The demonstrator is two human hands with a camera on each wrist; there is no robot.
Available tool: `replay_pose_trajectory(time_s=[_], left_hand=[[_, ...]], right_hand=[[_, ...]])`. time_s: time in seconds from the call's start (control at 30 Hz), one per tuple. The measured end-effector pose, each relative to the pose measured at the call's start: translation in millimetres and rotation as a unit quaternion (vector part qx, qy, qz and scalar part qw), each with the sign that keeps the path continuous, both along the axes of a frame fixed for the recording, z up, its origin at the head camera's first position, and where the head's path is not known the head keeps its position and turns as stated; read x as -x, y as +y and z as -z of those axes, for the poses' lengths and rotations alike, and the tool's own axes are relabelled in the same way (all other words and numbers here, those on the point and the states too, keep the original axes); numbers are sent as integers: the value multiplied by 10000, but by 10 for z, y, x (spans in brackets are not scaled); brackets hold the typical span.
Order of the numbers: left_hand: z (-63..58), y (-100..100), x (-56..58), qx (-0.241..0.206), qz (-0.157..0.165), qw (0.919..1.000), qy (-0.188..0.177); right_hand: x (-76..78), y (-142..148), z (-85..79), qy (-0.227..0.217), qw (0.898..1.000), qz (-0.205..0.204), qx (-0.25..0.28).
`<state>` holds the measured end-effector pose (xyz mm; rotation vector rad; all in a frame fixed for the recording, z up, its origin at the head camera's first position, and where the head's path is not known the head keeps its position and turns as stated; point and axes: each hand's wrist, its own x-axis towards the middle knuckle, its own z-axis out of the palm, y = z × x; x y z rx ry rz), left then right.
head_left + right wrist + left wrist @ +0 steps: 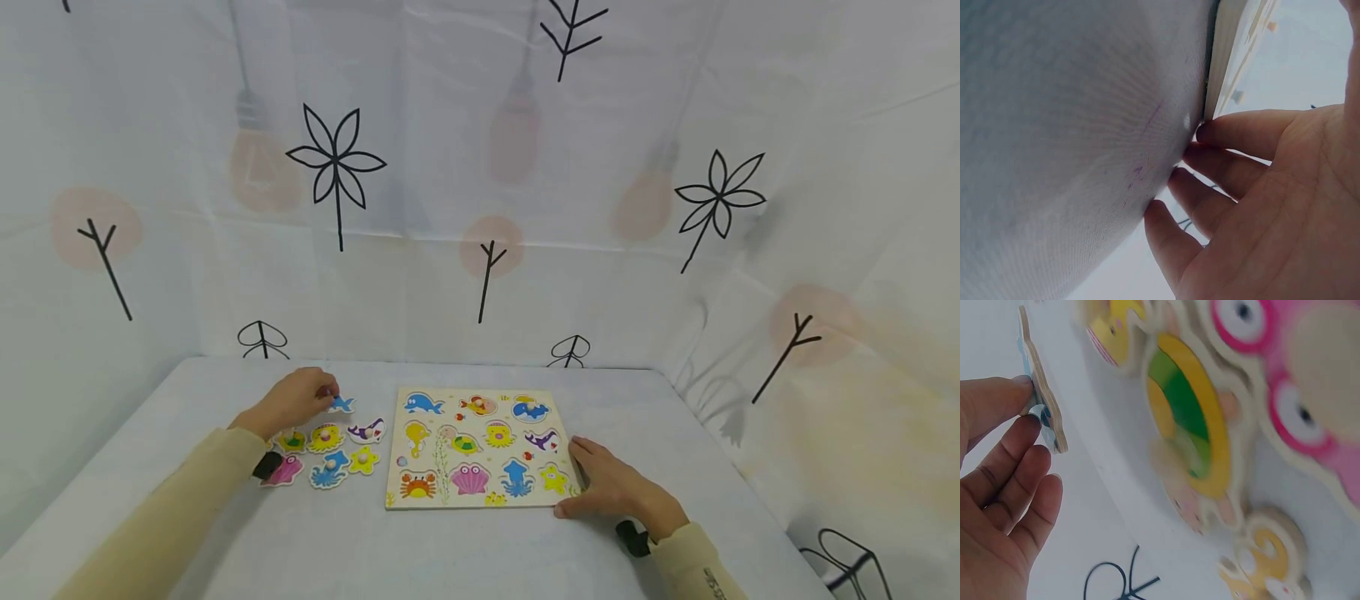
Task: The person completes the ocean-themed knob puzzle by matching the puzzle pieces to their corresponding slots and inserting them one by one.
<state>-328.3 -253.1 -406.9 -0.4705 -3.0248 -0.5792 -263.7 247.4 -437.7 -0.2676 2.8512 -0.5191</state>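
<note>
My left hand (296,398) pinches a blue sea-animal puzzle piece (342,405) between thumb and fingers, above the far left of the table. In the left wrist view this piece (1040,394) is seen edge-on, so its full picture is hidden. Right of it lies a wooden puzzle board (442,425) printed with sea animals. My right hand (618,483) rests against the board's right side, its thumb by the near corner. The right wrist view shows relaxed fingers (1204,200) touching the cloth and the board's edge (1225,62).
Loose knobbed pieces lie left of the board: a purple whale (367,431), a yellow octopus (327,437), a turtle (1188,406), a blue squid (328,471), a yellow star (363,460) and a pink shell (285,472). White cloth covers the table (480,554); a patterned curtain (420,275) hangs behind.
</note>
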Motion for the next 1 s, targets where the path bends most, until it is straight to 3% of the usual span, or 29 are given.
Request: replay_pose_trajectory(time_s=[0.37,0.6,1.0], left_hand=[[-14,451,119,-11,139,9999,27],[4,730,138,69,119,9998,-112],[-17,1004,203,42,611,9976,307]], right_hand=[[4,6,9,-64,10000,38,-56],[3,12,15,-95,9999,58,-67],[34,9,17,-61,10000,-11,-56]])
